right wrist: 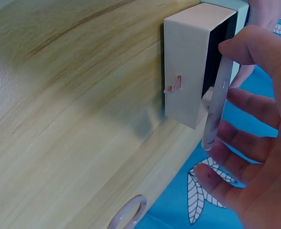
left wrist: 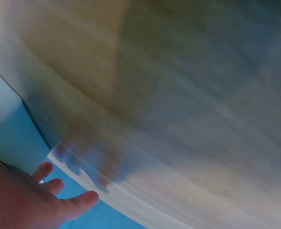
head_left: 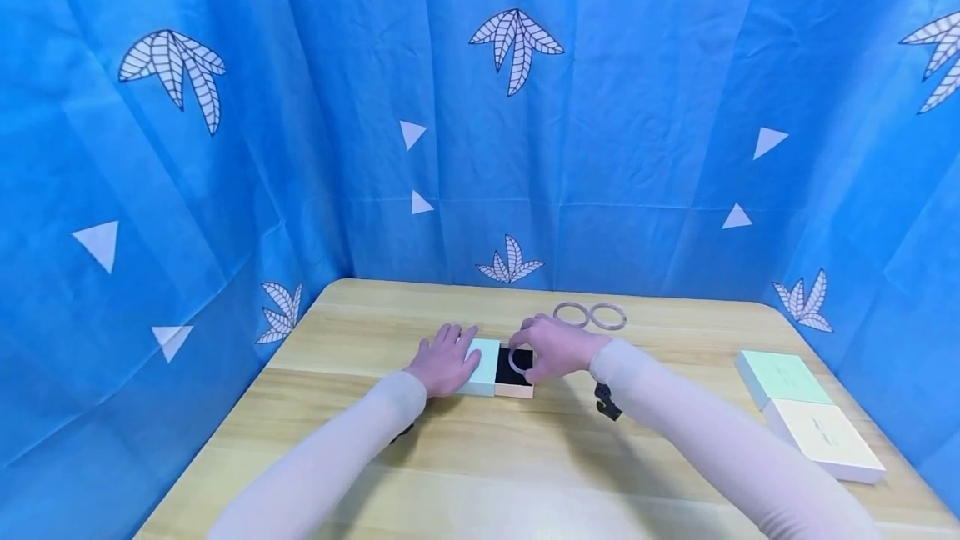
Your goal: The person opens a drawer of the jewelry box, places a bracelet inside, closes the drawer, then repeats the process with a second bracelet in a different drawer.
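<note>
A small drawer-style gift box lies on the table, its mint-green sleeve [head_left: 486, 365] on the left and its pale pink drawer [head_left: 514, 391] pulled part way out to the right. Black lining shows inside the drawer, and a pink ribbon tab [right wrist: 175, 86] sticks out of its end. With fingers spread, my left hand [head_left: 442, 361] rests on the sleeve. Between thumb and fingers, my right hand [head_left: 555, 347] pinches a pale lilac bangle [right wrist: 217, 102], tilted on edge at the drawer's open top. In the left wrist view, only part of the left hand [left wrist: 31, 202] shows at the lower left.
Two more bangles, a left one [head_left: 557, 309] and a right one [head_left: 608, 328], lie side by side behind the right hand. On the table's right side are a green box [head_left: 783, 377] and a cream box [head_left: 825, 436]. A blue patterned curtain [head_left: 637, 148] surrounds the table [head_left: 465, 473].
</note>
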`<state>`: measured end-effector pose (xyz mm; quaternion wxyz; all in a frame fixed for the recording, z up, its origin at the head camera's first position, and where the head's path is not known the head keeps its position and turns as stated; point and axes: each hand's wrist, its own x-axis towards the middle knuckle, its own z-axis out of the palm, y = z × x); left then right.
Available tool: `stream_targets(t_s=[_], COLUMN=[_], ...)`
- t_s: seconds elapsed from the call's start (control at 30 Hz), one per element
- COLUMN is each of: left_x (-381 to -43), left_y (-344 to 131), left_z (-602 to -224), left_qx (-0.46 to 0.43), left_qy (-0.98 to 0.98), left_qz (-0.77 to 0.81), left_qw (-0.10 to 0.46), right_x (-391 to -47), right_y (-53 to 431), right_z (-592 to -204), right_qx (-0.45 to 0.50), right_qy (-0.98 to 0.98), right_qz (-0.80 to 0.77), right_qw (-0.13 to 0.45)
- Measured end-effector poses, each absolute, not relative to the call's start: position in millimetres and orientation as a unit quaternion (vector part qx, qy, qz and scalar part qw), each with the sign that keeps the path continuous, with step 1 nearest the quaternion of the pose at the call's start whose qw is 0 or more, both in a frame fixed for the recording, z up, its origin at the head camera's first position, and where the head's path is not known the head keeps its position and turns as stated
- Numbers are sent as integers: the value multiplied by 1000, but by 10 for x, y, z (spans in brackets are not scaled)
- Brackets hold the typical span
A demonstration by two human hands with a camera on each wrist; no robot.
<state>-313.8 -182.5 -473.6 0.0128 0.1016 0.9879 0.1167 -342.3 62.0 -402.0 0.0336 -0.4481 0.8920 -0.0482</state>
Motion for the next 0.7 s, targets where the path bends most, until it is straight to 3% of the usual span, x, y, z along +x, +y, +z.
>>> stream_targets(t_s=[0.7], left_x=[-3123], left_y=[-1821], left_z=[-4706], left_qx=[101], left_qy=[988], left_qz=[118], left_qw=[12], right_x=[-3382], right_y=[494], right_z=[-4051], right_qx=[-465], right_qy=[882], right_qz=[-57], right_qw=[41])
